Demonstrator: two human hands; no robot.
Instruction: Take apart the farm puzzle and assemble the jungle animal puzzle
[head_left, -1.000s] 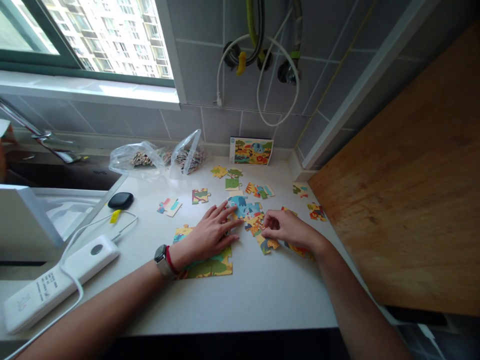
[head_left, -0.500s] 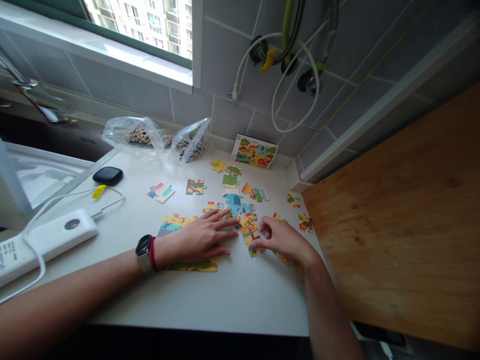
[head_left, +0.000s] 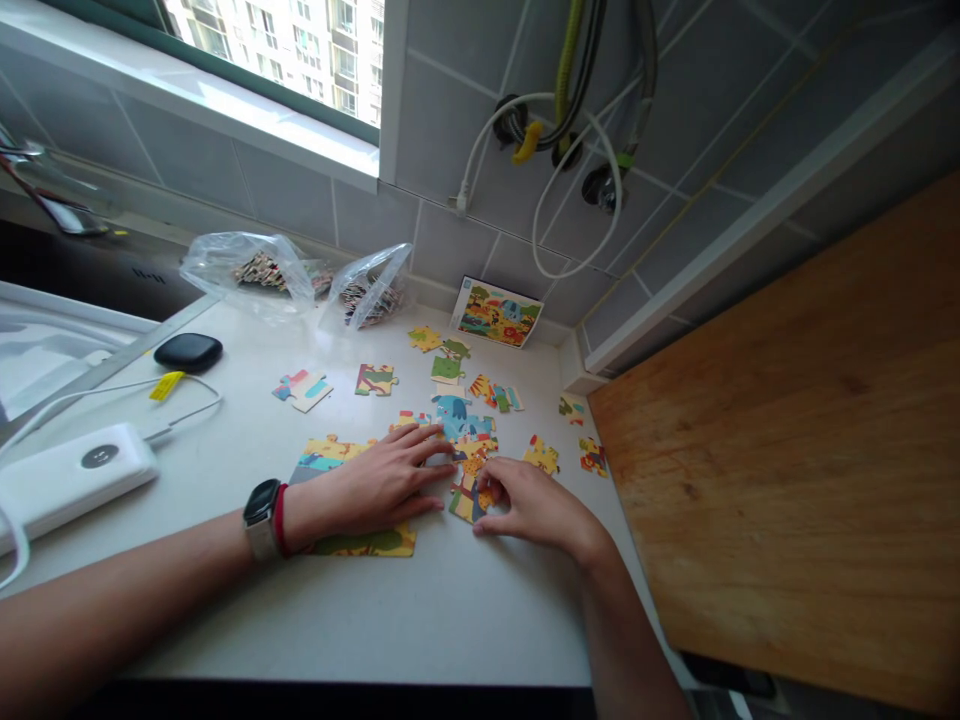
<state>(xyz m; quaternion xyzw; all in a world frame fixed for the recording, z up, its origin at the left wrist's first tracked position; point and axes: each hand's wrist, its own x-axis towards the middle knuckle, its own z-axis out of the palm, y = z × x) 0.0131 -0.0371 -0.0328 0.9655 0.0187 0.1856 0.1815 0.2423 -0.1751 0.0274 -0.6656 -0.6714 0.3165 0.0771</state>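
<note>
My left hand (head_left: 386, 478) lies flat with its fingers spread, partly covering a joined puzzle section (head_left: 367, 543) and reaching toward the blue elephant piece (head_left: 450, 412). Under its fingertips runs a column of joined pieces with orange animals. At the bottom of that column, my right hand (head_left: 525, 505) has its thumb and curled fingers closed at the edge of a puzzle piece (head_left: 466, 503). Part of this piece is hidden by the fingers. A yellow piece (head_left: 541, 455) lies just beyond the right knuckles.
Loose puzzle pieces (head_left: 376, 379) are scattered around. A picture card (head_left: 499, 312) leans on the tiled wall beside plastic bags of pieces (head_left: 259, 272). A white power bank (head_left: 82, 475) with a cable and a black case (head_left: 187, 351) sit left. A wooden board (head_left: 787, 430) borders the right.
My right hand has moved left and closed in on the bottom piece, which sits a little farther left. The yellow piece beyond it shows more. My left hand stays flat. The view has shifted slightly.
</note>
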